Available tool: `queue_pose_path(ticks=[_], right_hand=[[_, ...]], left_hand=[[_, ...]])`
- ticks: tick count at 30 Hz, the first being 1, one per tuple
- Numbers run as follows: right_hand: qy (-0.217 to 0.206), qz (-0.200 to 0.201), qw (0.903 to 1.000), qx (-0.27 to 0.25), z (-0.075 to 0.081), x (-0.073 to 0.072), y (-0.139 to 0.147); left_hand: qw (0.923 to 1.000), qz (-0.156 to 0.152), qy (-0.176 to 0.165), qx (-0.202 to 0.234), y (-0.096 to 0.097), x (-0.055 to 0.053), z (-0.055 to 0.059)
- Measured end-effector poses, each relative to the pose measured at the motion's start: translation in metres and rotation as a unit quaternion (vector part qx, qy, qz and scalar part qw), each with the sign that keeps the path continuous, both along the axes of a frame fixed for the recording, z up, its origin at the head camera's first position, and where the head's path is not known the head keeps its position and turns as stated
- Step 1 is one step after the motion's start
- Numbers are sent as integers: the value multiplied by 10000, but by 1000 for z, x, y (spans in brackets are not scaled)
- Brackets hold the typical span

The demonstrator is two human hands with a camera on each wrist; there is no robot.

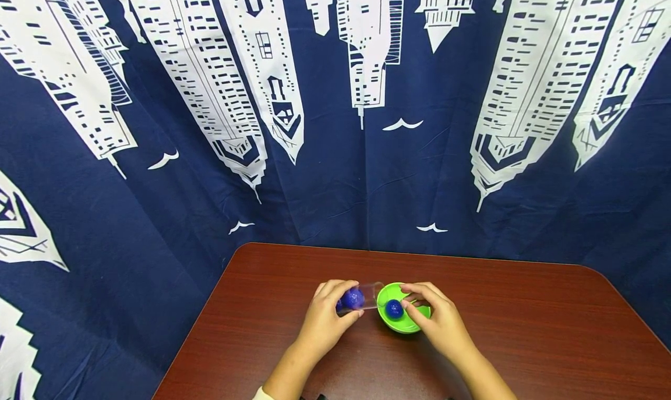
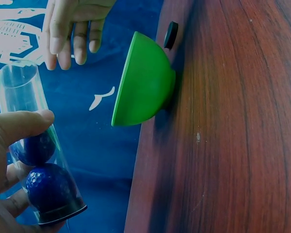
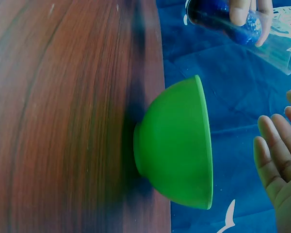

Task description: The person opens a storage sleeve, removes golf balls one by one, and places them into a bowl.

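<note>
My left hand [image 1: 325,315] grips a clear tube [image 2: 19,92] with a dark base, tilted so its open end points toward the bowl. Inside the tube are two blue dimpled balls [image 2: 50,186], one behind the other near the base. A green bowl [image 3: 177,145] stands upright on the table. Another blue ball [image 1: 394,309] shows within the bowl's rim in the head view; the bowl's wall hides it from both wrist views. Above the bowl is my right hand [image 1: 440,321], fingers loosely bent, with nothing seen in its grasp in the wrist views.
The brown wooden table [image 1: 524,318] has rounded far corners. A small black disc [image 2: 171,35] is on the table near the bowl in the left wrist view. Behind the table hangs a dark blue cloth [image 1: 335,196] printed with white buildings and birds.
</note>
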State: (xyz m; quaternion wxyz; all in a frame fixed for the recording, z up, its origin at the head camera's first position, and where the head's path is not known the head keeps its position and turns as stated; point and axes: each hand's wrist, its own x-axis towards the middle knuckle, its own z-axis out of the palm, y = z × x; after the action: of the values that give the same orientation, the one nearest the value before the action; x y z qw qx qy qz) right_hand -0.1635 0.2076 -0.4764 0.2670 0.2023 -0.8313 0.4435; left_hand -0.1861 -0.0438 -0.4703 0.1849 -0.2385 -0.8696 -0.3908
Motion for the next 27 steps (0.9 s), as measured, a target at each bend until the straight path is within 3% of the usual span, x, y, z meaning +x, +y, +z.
queue_pose_path(ticks=[11,18,27], right_hand=[[-191,244,9992,-245,0,9,-6],[-441,393,9979,-268,-2,12,-9],[-723,685,9941,-434,-7,15,-13]], left_hand=[[9983,147,400,-393,2,1,4],[9929,233,875,-776,4,1,3],[9845,341,1223,-1211,5,3,6]])
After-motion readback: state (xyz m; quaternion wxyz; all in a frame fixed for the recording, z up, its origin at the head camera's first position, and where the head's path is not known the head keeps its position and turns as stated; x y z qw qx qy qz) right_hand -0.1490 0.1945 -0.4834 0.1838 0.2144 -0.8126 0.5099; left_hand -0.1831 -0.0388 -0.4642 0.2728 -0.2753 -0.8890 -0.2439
